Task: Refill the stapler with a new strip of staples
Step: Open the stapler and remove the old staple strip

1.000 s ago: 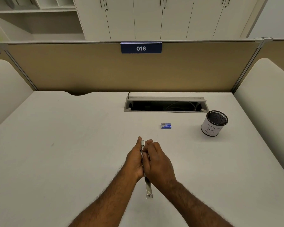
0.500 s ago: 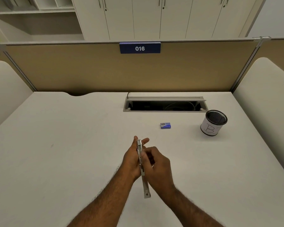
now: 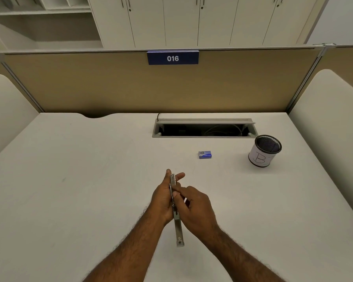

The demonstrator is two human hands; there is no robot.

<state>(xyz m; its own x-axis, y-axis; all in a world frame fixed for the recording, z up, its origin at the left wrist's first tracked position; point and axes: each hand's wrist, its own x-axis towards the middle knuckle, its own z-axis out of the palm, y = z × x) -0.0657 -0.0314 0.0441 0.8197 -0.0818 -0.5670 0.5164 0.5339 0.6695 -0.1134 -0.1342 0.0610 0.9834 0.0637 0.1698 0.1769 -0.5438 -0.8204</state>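
Note:
A slim metal stapler [image 3: 178,231] is swung open into one long line above the white desk [image 3: 69,180], its far end by my fingertips and its near end pointing at me. My left hand [image 3: 161,202] cradles its far half from the left. My right hand [image 3: 196,210] pinches the stapler's middle from the right; whether a staple strip is between those fingers I cannot tell. A small blue staple box [image 3: 204,154] lies flat on the desk beyond my hands, apart from them.
A black mesh pen cup [image 3: 265,151] with a white label stands at the right. An open cable tray [image 3: 204,129] is sunk into the desk behind the box. A tan partition with a "016" sign [image 3: 172,58] closes the back; padded side panels flank the desk.
Both hands with the stapler have shifted slightly left. My right fingers slid back from the stapler's far tip toward its middle, and the left fingers opened at the tip.

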